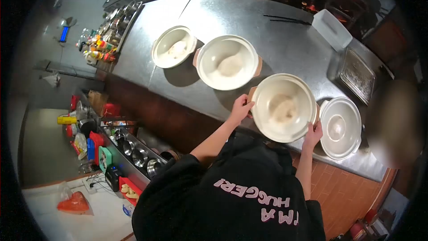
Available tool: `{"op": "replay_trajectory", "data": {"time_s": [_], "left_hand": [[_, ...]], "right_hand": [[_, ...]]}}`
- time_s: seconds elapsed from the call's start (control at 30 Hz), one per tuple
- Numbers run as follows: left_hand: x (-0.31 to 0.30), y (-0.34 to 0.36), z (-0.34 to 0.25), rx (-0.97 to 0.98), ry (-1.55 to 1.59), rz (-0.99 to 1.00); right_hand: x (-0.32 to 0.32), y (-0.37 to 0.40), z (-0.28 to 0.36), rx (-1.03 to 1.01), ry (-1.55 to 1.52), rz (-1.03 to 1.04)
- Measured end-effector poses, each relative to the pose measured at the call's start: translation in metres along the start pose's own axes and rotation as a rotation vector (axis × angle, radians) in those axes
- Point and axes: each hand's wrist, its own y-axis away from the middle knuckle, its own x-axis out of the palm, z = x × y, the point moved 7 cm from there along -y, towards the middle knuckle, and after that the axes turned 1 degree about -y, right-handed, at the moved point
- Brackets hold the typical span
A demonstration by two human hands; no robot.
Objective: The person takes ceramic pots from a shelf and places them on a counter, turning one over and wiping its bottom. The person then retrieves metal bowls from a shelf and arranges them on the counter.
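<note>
Between my hands is a round cream-white casserole pot (285, 102) with tan side handles and a brownish stain on its inside bottom. My left hand (241, 108) is closed on the handle at its left side. On the opposite side, my right hand (313, 135) grips the other handle, low on the rim. The pot is over the front edge of the steel table (214, 13). A similar pot (227, 62) stands just beyond it to the left, and a smaller white pot (174, 47) sits farther left. Close by my right hand is a white oval pot (341, 127).
At the table's back right are a white plastic tub (332, 29), a metal tray (356, 75) and dark chopsticks (287, 19). Bottles (100, 47) and metalware crowd the left end. A rack of metal bowls (139, 156) stands lower left. A blurred shape (397, 120) fills the right edge.
</note>
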Motion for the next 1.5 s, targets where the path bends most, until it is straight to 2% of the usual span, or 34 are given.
{"op": "replay_trajectory", "data": {"time_s": [0.07, 0.17, 0.23, 0.27, 0.3, 0.37, 0.4, 0.53, 0.6, 0.67, 0.73, 0.77, 0.83, 0.93, 0.97, 1.0, 1.07, 1.1, 1.2, 1.23, 1.27, 1.3, 1.33, 1.37, 1.4, 1.43, 1.47, 1.5], "left_hand": [[0.007, -0.005, -0.006, -0.003, 0.003, 0.022], [0.010, -0.017, -0.002, -0.003, 0.000, 0.003], [0.011, -0.026, -0.010, 0.186, -0.150, -0.002], [0.016, -0.032, -0.005, 0.209, -0.008, 0.014], [0.018, -0.039, -0.002, 0.179, -0.021, 0.036], [0.014, -0.039, -0.003, 0.126, -0.034, 0.043], [0.016, -0.037, -0.009, 0.107, -0.022, 0.047], [0.021, -0.051, 0.003, 0.193, 0.023, 0.019], [0.021, -0.060, 0.005, 0.289, -0.151, -0.014], [0.019, -0.059, -0.001, 0.409, -0.206, -0.075], [0.020, -0.063, 0.010, 0.282, -0.178, -0.028], [0.019, -0.056, 0.000, 0.280, -0.171, -0.025], [0.019, -0.038, -0.012, -0.039, -0.111, 0.051], [0.020, -0.049, -0.001, 0.014, -0.167, 0.120], [0.018, -0.051, -0.012, 0.197, -0.305, 0.059], [0.017, -0.053, -0.009, 0.190, -0.293, 0.068], [0.021, -0.057, 0.003, 0.049, -0.389, 0.234], [0.023, -0.058, 0.000, 0.082, -0.411, 0.290], [0.025, -0.059, 0.000, 0.065, -0.433, 0.336], [0.024, -0.055, -0.009, 0.048, -0.420, 0.370], [0.023, -0.050, -0.021, 0.018, -0.377, 0.343], [0.026, -0.058, -0.009, 0.048, -0.359, 0.354], [0.026, -0.059, -0.008, 0.004, -0.356, 0.419], [0.025, -0.058, -0.011, -0.015, -0.323, 0.419], [0.027, -0.062, -0.006, 0.013, -0.359, 0.441], [0.024, -0.059, -0.014, 0.023, -0.418, 0.418], [0.026, -0.067, -0.002, 0.226, -0.388, 0.323], [0.024, -0.061, -0.015, 0.122, -0.513, 0.393]], "right_hand": [[0.003, -0.006, -0.001, -0.002, 0.074, 0.013], [0.007, -0.008, 0.011, -0.020, -0.075, -0.025], [-0.004, -0.018, -0.002, -0.019, 0.014, -0.027], [-0.003, -0.021, -0.006, -0.021, 0.097, -0.026], [0.002, -0.020, 0.007, -0.075, 0.015, -0.043], [0.001, -0.029, -0.017, 0.087, -0.046, 0.056], [0.010, -0.021, 0.012, 0.006, -0.104, 0.034], [0.000, -0.028, -0.005, -0.001, -0.041, 0.006], [0.000, -0.031, -0.005, -0.012, 0.031, -0.004], [0.002, -0.029, -0.006, 0.000, -0.073, -0.002], [0.002, -0.031, -0.006, -0.009, -0.038, -0.001], [0.002, -0.030, -0.005, 0.003, -0.009, -0.003], [0.003, -0.027, -0.001, 0.007, 0.020, 0.029], [0.006, -0.025, 0.002, 0.016, -0.066, 0.017], [0.006, -0.025, 0.003, 0.019, -0.040, -0.004], [0.002, -0.026, -0.001, 0.019, -0.024, -0.009], [0.000, -0.027, -0.006, 0.051, 0.002, -0.007], [0.002, -0.026, -0.006, 0.050, 0.016, -0.022], [0.011, -0.020, 0.002, 0.156, -0.099, -0.065], [0.000, -0.025, -0.015, 0.127, -0.143, -0.022], [-0.004, -0.024, -0.017, 0.173, -0.159, -0.106], [0.001, -0.022, -0.012, 0.181, -0.058, -0.081], [-0.003, -0.026, -0.020, 0.141, -0.111, -0.039], [-0.007, -0.028, -0.023, 0.120, -0.104, -0.090], [-0.017, -0.030, -0.036, 0.177, -0.116, -0.122], [-0.012, -0.028, -0.028, 0.123, -0.109, -0.103], [-0.012, -0.027, -0.028, 0.137, -0.152, -0.180], [-0.016, -0.028, -0.032, 0.127, -0.116, -0.198]]}}
